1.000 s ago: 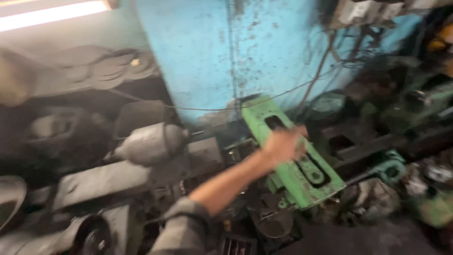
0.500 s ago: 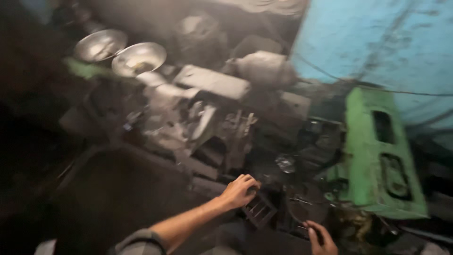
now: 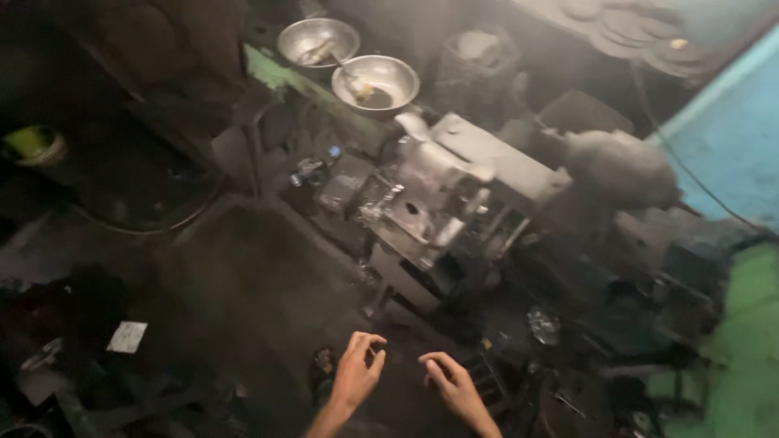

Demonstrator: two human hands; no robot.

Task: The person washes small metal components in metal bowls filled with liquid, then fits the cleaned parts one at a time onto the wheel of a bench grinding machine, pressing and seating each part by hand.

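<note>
Two bare hands reach in low at the bottom of the head view, over a dark, grimy floor. The left hand (image 3: pixel 357 375) has its thumb and forefinger pinched close together, and something tiny and dark may sit between the tips, though the blur makes it impossible to tell for sure. The right hand (image 3: pixel 454 388) hangs just beside it, fingers curled loosely and holding nothing. Above them stands a grey metal machine (image 3: pixel 454 191), boxy and oily, with pale castings catching the light. Behind it, on a green ledge (image 3: pixel 280 73), sit two steel bowls (image 3: pixel 376 81) side by side, touching or nearly so. A blue wall (image 3: pixel 734 146) fills the upper right corner, and a green machine part (image 3: pixel 751 341) shows at the right edge. A small white scrap (image 3: pixel 127 336) lies on the floor well to the left of the hands, and a yellow-green container (image 3: pixel 31 143) rests in shadow at far left.
</note>
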